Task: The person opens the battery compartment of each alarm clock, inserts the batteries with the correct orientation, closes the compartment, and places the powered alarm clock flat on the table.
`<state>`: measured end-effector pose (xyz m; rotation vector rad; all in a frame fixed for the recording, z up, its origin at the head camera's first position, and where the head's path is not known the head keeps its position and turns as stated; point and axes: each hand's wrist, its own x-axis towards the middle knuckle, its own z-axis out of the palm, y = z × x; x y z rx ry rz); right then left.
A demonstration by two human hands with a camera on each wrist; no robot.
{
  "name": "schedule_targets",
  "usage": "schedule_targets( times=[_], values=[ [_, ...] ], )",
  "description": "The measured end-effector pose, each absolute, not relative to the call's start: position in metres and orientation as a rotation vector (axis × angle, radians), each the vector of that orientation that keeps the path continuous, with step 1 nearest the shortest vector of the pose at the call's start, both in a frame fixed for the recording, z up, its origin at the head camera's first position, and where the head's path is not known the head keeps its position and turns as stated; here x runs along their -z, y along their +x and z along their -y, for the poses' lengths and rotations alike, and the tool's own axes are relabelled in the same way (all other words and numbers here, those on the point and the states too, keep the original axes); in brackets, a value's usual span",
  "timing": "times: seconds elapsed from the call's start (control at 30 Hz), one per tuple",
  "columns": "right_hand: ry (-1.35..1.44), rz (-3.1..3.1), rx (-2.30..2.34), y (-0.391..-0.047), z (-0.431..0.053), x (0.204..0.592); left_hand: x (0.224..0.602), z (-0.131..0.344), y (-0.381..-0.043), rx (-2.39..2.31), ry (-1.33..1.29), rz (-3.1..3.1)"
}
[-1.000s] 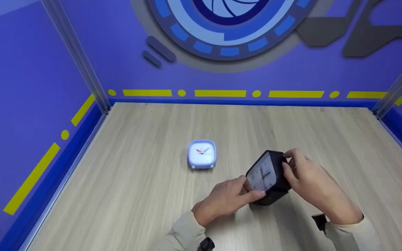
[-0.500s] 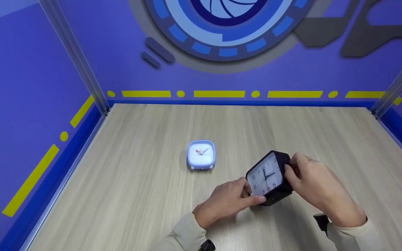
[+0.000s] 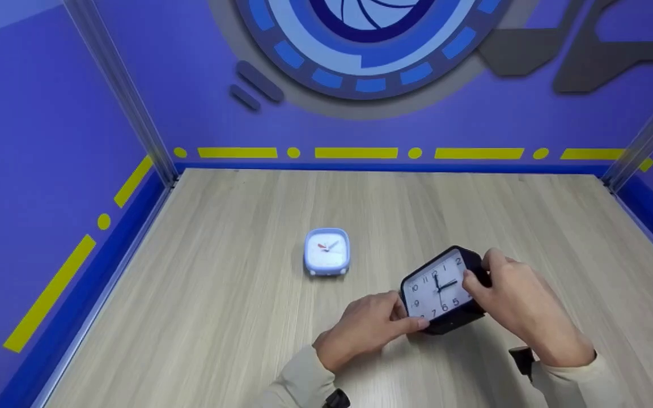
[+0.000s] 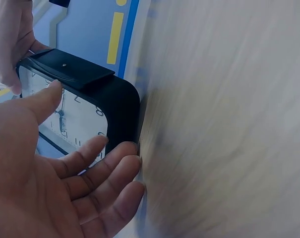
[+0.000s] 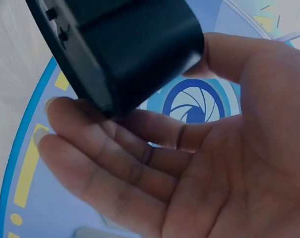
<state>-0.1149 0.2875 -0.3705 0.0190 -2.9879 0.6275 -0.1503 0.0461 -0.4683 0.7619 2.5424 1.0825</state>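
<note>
A black square alarm clock [image 3: 444, 292] with a white numbered face is held tilted between both hands. My left hand [image 3: 363, 324] grips its lower left corner, thumb along the bottom edge and fingers at the side. My right hand [image 3: 516, 303] pinches the right side, with the thumb at the front edge of the face. In the left wrist view, the clock's underside [image 4: 73, 69] faces the camera, and the lower corner lies close to the table. In the right wrist view, the clock's dark casing [image 5: 140, 49] sits between thumb and fingers, with small knobs on its back.
A small light blue alarm clock [image 3: 327, 255] stands on the wooden table [image 3: 236, 238], left of the black one. Blue printed panels [image 3: 360, 130] wall the table at the back and both sides, with metal posts [image 3: 128, 90] at the corners.
The black clock has turned so its face shows more toward the head camera, its upper right corner shifting right with the right hand. The left hand stays nearly in place.
</note>
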Motion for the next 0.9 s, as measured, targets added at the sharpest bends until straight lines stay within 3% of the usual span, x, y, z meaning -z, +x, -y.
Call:
schedule_targets(
  times=[0.6,0.9],
  values=[
    [0.044,3.092,-0.607,-0.121,-0.291,0.385,0.471,-0.044,-0.153,-1.019,0.703,-2.604],
    [0.242,2.978,-0.455,-0.121,-0.287,0.401,0.469,-0.041,-0.153,-1.012,0.666,-2.611]
  ],
)
